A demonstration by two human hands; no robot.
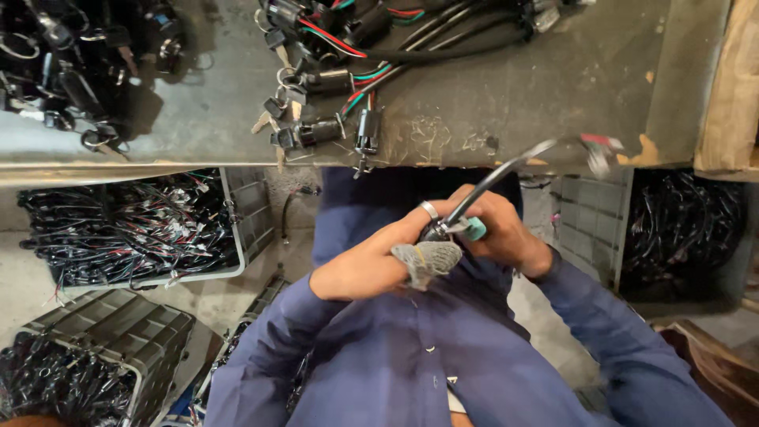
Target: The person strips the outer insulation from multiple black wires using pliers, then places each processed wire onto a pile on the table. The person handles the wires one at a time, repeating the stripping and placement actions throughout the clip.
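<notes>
Both hands are closed together over my lap, just below the near edge of the desk (506,119). My left hand (371,265), with a ring on one finger and a grey cloth wrap (427,257) on the thumb, is clamped around a small black switch part (436,231). My right hand (498,233) grips the same part from the other side, next to a teal piece (475,229). A black cable (506,170) rises from between my hands and curves up to a blurred connector (601,150) with red on it.

On the desk I see a bundle of key switches with red and green wires (332,79). Grey crates of black wiring (126,237) stand on the floor to my left, and another crate (680,229) sits at my right.
</notes>
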